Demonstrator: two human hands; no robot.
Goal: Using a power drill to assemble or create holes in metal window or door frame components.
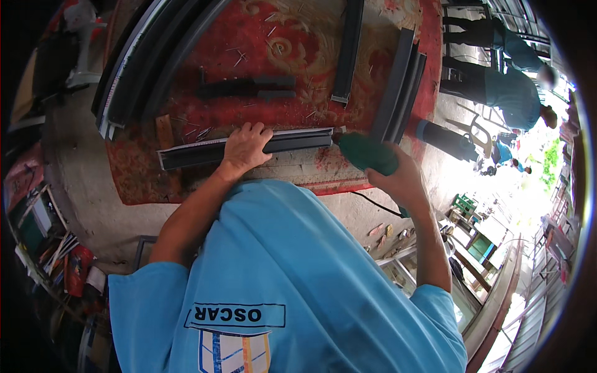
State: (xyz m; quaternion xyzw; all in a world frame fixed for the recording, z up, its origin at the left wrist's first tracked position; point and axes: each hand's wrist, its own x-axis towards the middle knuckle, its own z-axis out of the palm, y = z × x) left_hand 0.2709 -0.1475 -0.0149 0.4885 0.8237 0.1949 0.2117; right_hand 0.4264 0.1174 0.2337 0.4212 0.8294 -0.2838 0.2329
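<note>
My left hand (246, 149) is closed over a dark grey metal profile (298, 142) with a pale strip along its far edge. The profile lies crosswise near the front edge of a table covered in red patterned cloth (261, 56). In my right hand (404, 180) is a green power drill (368, 154), gripped from the right side. Its nose points left and meets or nearly meets the profile's right end; the exact contact is too small to tell. A black cord (376, 204) hangs below the drill.
Long dark profiles (168, 56) lie at the left, with more at the right (398, 87) and far middle (348, 50). Short dark pieces (249, 87) and scattered screws or nails (240, 57) lie beyond my left hand. A wooden block (165, 133) sits leftward. People (510, 93) stand at right.
</note>
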